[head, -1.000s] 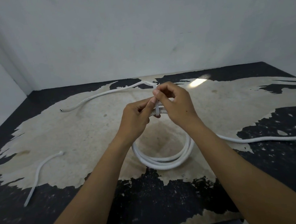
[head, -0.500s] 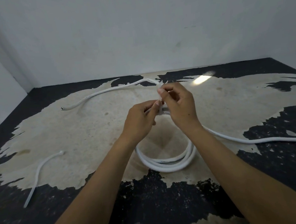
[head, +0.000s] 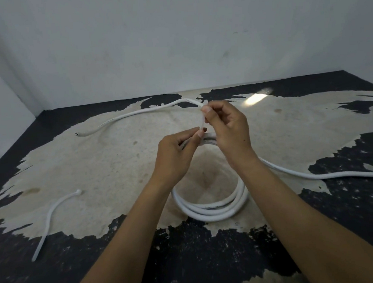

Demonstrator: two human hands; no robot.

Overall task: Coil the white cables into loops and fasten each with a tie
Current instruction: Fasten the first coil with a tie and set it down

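The coiled white cable (head: 210,210) rests at the middle of the counter (head: 94,165), far side lifted; the left grip (head: 173,157) pinches it there, the right grip (head: 229,129) pinches the tie (head: 201,121) upright. The cable looks light but springy; it is best held where the strands bunch.

Room to pass on the surface (head: 108,169) between the short cable (head: 48,218) and the coil (head: 210,210); a long cable (head: 349,176) crosses the right.

cable (head: 210,208): smooth white plastic, slight sheen | floor (head: 108,169): matt, worn, peeling black coat
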